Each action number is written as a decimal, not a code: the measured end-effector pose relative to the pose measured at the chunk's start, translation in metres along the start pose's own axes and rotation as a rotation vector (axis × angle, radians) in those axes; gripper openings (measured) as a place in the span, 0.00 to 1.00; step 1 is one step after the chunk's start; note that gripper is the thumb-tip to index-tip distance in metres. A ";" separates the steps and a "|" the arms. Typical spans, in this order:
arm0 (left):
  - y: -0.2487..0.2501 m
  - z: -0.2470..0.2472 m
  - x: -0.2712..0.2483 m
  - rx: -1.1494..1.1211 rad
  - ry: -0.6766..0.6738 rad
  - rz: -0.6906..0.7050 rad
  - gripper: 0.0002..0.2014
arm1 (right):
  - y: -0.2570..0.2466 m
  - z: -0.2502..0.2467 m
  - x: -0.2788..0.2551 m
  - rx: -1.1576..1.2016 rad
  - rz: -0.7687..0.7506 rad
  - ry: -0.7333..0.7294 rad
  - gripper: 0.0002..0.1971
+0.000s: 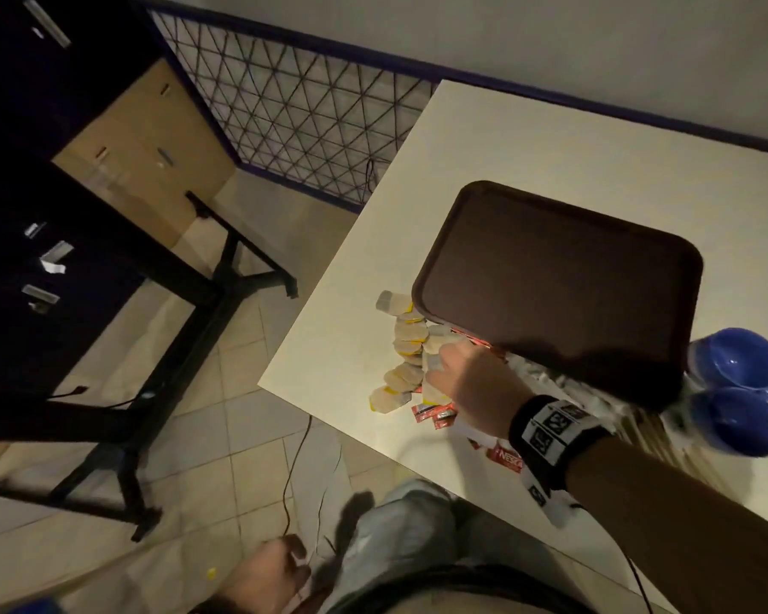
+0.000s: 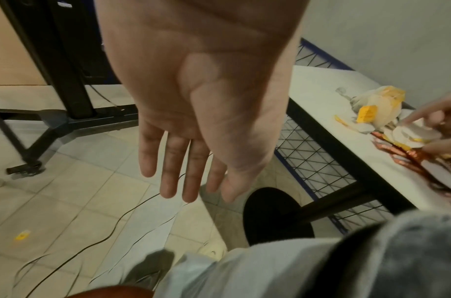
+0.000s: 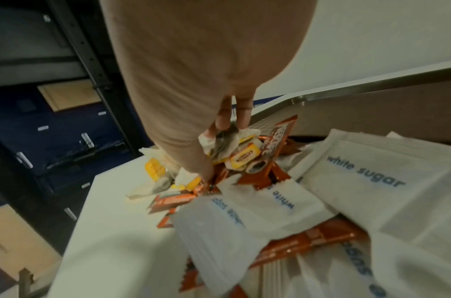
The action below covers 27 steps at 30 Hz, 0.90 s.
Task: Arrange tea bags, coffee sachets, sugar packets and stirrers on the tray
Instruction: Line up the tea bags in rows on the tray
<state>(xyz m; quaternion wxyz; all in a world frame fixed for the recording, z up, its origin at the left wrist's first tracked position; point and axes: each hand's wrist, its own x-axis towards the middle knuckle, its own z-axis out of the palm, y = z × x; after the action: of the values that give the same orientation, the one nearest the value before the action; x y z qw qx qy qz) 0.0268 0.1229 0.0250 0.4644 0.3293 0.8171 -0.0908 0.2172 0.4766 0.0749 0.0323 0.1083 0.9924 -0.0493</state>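
Right hand (image 1: 471, 383) pinches tea bags (image 3: 224, 145), its fingertips hidden; left hand (image 2: 193, 113) hangs flat, holding nothing.

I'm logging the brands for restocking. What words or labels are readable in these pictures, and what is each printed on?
"white sugar": blue print on the white sugar packets.
"NES...": white letters on a red coffee sachet; the rest is hidden by the wrist.
Yellow tea bag tags: print too blurred to read.
Wristband: black-and-white square code markers, no words.
Brown tray: no text visible.
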 end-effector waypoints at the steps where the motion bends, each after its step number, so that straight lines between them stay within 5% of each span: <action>1: 0.005 -0.012 0.000 0.042 -0.010 0.009 0.04 | -0.001 -0.001 0.003 -0.025 0.003 -0.024 0.11; 6: 0.052 -0.069 0.001 0.059 0.113 0.268 0.06 | -0.001 -0.005 0.003 -0.036 0.074 -0.065 0.08; 14: 0.165 -0.172 -0.009 -0.019 0.375 0.745 0.07 | 0.007 -0.007 -0.011 0.196 0.111 -0.053 0.18; 20: 0.238 -0.214 0.007 -0.042 0.456 1.009 0.11 | 0.029 -0.052 -0.005 0.871 0.369 0.130 0.09; 27: 0.272 -0.193 0.044 -0.550 0.226 1.052 0.17 | 0.062 -0.069 -0.006 1.182 0.356 0.160 0.19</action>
<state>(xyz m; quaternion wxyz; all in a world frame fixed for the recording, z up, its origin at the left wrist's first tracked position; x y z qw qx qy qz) 0.0454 0.4390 0.1379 0.4256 0.5646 0.5824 0.4011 0.2332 0.5427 0.1382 -0.1001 0.2752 0.7632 -0.5760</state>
